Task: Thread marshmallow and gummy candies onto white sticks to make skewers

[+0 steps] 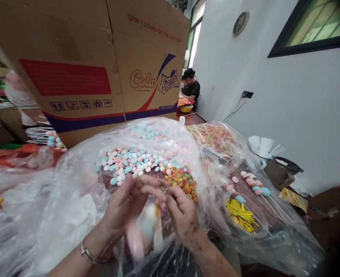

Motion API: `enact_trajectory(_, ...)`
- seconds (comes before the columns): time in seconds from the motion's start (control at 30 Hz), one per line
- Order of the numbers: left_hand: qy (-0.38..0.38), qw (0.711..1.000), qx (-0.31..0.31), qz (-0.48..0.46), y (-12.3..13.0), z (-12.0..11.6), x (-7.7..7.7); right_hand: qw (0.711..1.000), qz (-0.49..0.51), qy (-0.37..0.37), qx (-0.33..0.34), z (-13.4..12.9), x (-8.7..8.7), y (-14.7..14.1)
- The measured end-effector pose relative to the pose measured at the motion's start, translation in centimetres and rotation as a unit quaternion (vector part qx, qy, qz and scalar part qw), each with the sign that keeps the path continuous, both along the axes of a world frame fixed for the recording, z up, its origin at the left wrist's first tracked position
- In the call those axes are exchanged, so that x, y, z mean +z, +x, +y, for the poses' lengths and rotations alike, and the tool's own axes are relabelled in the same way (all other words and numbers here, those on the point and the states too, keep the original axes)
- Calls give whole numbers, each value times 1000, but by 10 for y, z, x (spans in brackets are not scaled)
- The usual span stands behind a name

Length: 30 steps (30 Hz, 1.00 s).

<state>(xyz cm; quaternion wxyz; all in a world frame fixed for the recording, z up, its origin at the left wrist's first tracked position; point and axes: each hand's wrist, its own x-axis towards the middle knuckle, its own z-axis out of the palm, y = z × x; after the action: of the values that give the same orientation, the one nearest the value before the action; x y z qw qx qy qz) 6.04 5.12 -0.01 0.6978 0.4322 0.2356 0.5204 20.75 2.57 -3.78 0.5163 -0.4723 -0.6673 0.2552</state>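
Observation:
A marshmallow skewer [146,229], with pink, blue and white pieces and a bit of orange at its upper end, hangs between my hands, smeared by motion. My right hand [183,209] pinches at its upper end, thumb against bent fingers. Around the same spot, the curled fingers of my left hand [129,198] meet the right fingertips; exactly what lies between them is hidden. Just beyond my hands lie loose pink, white and blue marshmallows [129,161]. Colourful gummy rings [183,182] are heaped beside them, close to my right hand.
Clear plastic sheeting [72,204] spreads around the candies. A tall carton [86,46] stands behind. On the right are finished-looking marshmallow skewers [254,182], gold twist ties [240,215], a bag of gummy rings [216,136] and a dark pot [285,169]. A person [191,86] sits farther back.

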Motion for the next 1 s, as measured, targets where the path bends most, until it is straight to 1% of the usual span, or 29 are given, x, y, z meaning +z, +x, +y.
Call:
enact_trajectory(0.03,23,998,2,51,-5,1,-1,1000,-8,6,-12,1,0,1)
enact_trajectory(0.07,20,994,24,108,-8,2,-3,998,-33,39,-31,2,0,1)
enact_trajectory(0.1,-7,987,54,153,-10,3,-5,992,-73,91,-53,2,0,0)
enact_trajectory(0.13,-58,979,76,179,-11,4,-7,979,-119,152,-70,2,0,-1)
enact_trajectory(0.17,-124,973,76,182,-12,6,-8,960,-165,212,-80,1,-1,-4)
enact_trajectory(0.2,-186,968,54,159,-12,8,-8,940,-204,261,-82,-1,-3,-6)
enact_trajectory(0.23,-233,966,20,114,-12,9,-6,923,-232,295,-81,-2,-4,-9)
enact_trajectory(0.27,-258,964,-11,58,-12,10,-4,912,-250,315,-78,-3,-6,-11)
enact_trajectory(0.3,-263,964,-26,-3,-13,11,-1,908,-259,321,-74,-4,-8,-11)
enact_trajectory(0.33,-252,966,-20,-61,-14,11,3,908,-262,319,-72,-4,-9,-11)
enact_trajectory(0.4,-215,966,16,-144,-15,11,7,914,-261,302,-70,-2,-11,-9)
enact_trajectory(0.43,-202,965,29,-162,-15,10,8,917,-260,296,-70,0,-11,-8)
enact_trajectory(0.57,-204,968,27,-147,-17,4,4,908,-277,308,-59,7,-11,-6)
enact_trajectory(0.6,-188,971,21,-145,-18,1,4,909,-278,309,-48,8,-12,-6)
enact_trajectory(0.67,-116,983,-8,-143,-24,-8,4,920,-262,290,-24,12,-14,-4)
enact_trajectory(0.73,-41,991,-76,-105,-30,-19,6,936,-234,263,-15,16,-15,0)
enact_trajectory(0.77,-28,991,-116,-57,-33,-24,7,940,-225,256,-19,18,-14,2)
enact_trajectory(0.8,-39,988,-148,9,-34,-28,7,941,-221,256,-28,19,-13,4)
enact_trajectory(0.83,-65,981,-163,79,-35,-31,6,938,-224,261,-37,20,-12,5)
enact_trajectory(0.87,-98,971,-165,140,-34,-32,5,934,-228,273,-46,19,-10,4)
enact_trajectory(0.9,-132,962,-153,181,-31,-32,3,928,-234,287,-48,17,-8,3)
enact_trajectory(0.93,-161,959,-129,195,-29,-31,1,922,-238,301,-42,14,-7,0)
enact_trajectory(0.97,-188,960,-104,182,-25,-28,-2,918,-240,315,-30,11,-6,-3)
enact_trajectory(1.0,-214,962,-77,151,-22,-26,-4,915,-237,327,-14,7,-5,-7)
